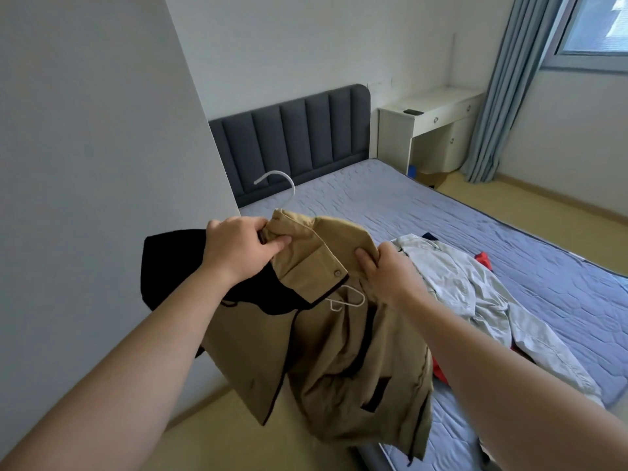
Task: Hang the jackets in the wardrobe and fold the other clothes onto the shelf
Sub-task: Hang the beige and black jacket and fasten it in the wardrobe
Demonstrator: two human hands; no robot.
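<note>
A tan jacket with dark trim and a black lining hangs in the air in front of me. My left hand grips its collar on the left, where the hook of a white hanger sticks up. My right hand pinches the collar's other side. A white hanger loop pokes out below the collar. On the bed lie a pale white-green garment and a red piece of clothing partly under it.
The bed with a blue-grey mattress and dark padded headboard fills the right. A white wall panel stands close on the left. A white desk and blue curtain are at the back.
</note>
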